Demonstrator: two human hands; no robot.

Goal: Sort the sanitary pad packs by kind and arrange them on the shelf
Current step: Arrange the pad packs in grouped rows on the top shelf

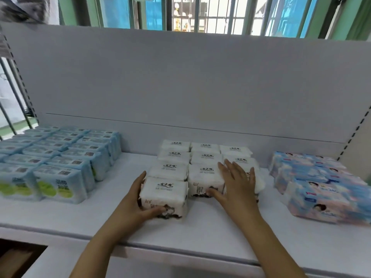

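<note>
I judge the white pad pack [164, 197] at lower centre light, soft and slippery-wrapped: my left hand [138, 199] cups its end, my right hand [236, 183] lies flat-fingered on neighbouring packs.

A pale grey back panel [180, 81] fills the middle of the frame. Above it, along the top edge, a barred window [202, 15] lets in bright daylight between green frames [92, 11]. Slotted uprights [357, 133] run down the right edge and the left edge. Lower left shows a dark opening [18, 255].
</note>
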